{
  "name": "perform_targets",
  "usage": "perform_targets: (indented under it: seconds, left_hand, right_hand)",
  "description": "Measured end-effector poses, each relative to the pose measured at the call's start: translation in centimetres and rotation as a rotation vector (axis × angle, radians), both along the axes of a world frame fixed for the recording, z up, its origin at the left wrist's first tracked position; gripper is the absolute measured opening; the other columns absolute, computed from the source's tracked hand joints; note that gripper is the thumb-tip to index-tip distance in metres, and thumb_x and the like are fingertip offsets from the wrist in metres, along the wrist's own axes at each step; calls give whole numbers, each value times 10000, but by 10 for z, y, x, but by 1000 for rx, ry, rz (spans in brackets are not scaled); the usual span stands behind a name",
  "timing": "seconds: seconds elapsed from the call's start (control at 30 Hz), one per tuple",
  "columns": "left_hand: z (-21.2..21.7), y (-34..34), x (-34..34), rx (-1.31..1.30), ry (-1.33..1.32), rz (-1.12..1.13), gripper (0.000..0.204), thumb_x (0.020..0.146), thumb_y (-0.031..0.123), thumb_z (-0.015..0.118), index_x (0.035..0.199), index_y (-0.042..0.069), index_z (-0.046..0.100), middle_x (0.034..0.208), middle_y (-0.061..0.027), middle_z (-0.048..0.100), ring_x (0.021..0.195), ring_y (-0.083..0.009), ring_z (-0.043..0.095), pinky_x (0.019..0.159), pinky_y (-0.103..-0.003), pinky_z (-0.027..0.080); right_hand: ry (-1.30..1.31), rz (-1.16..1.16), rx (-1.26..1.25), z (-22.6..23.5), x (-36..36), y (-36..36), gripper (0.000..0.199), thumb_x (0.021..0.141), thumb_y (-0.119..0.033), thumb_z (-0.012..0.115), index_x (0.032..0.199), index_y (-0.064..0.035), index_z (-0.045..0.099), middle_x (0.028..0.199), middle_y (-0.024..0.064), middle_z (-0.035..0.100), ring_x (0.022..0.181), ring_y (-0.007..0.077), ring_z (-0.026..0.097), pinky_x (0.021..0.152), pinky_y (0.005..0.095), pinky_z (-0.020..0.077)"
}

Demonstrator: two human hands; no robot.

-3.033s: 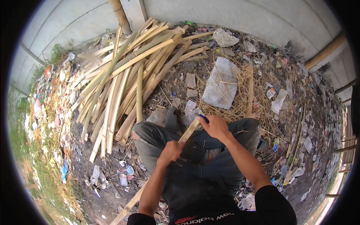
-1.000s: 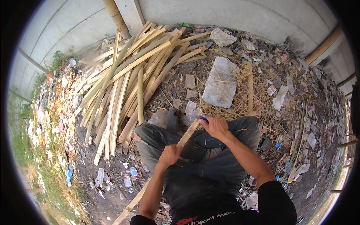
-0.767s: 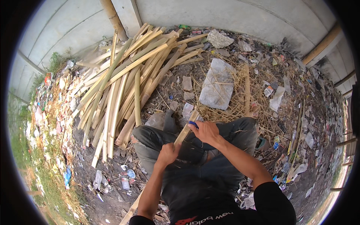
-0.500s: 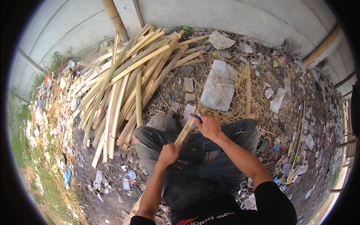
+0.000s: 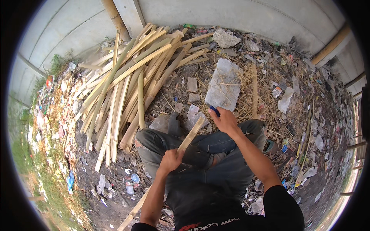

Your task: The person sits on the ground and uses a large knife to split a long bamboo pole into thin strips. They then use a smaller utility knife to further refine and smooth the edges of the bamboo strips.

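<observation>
My left hand [image 5: 171,159] is wrapped round a split bamboo strip [image 5: 191,134]. The strip's far end points up and away between my knees, and a pale length also shows beside my left forearm, apparently the same piece. My right hand [image 5: 225,121] is closed on a small dark blue tool [image 5: 214,111], whose kind I cannot make out because the fingers cover most of it. That hand is apart from the strip, beyond its far end and to the right. My crossed legs [image 5: 162,144] in dark jeans lie under both hands.
A large pile of bamboo strips [image 5: 127,82] lies at the far left. A flat grey-white slab [image 5: 223,85] rests ahead on straw, with a rough stone chunk [image 5: 226,38] behind it. Scattered litter covers the ground. A concrete panel wall [image 5: 231,17] with bamboo posts closes the back.
My right hand has moved up and to the right with the blue tool, off the strip's far end. My left hand still grips the strip, slightly lower.
</observation>
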State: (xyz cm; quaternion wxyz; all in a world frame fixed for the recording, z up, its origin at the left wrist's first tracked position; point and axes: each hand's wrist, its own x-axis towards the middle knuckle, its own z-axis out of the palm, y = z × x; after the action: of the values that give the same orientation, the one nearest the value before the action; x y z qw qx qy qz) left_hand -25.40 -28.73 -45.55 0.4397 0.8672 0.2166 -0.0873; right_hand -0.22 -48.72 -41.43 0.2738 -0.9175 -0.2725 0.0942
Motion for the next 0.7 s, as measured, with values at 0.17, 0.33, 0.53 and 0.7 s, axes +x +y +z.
perform_targets:
  seconds: [0.17, 0.33, 0.53, 0.7]
  left_hand:
    - [-5, 1, -1, 6, -13, 7, 537, 1030, 407, 620, 798, -75, 674, 819, -354, 666, 844, -545, 669, 742, -587, 537]
    - [7, -6, -6, 114, -1, 8, 520, 1035, 422, 613, 818, -48, 668, 784, -345, 658, 838, -547, 670, 740, -612, 531]
    - [25, -10, -9, 147, -56, 23, 465, 1057, 386, 610, 849, -26, 669, 712, -284, 652, 746, -521, 664, 644, -576, 509]
    - [14, -15, -7, 234, -26, 72, 378, 1053, 375, 617, 926, 22, 659, 716, -264, 661, 751, -520, 658, 656, -591, 511]
  right_hand:
    - [101, 109, -92, -15, -52, 14, 562, 1047, -529, 547, 887, -18, 716, 744, 226, 710, 733, 456, 703, 698, 562, 547]
    - [80, 30, -142, -32, -44, 10, 604, 1053, -561, 508, 943, -9, 727, 805, 236, 730, 805, 487, 709, 762, 563, 559]
    - [36, -250, 56, -32, 51, -50, 618, 1076, -542, 493, 838, -11, 702, 689, 218, 659, 700, 460, 659, 666, 532, 507]
    - [127, 50, 21, 4, -35, -5, 524, 1038, -498, 574, 864, -20, 701, 732, 247, 683, 743, 471, 681, 678, 551, 516]
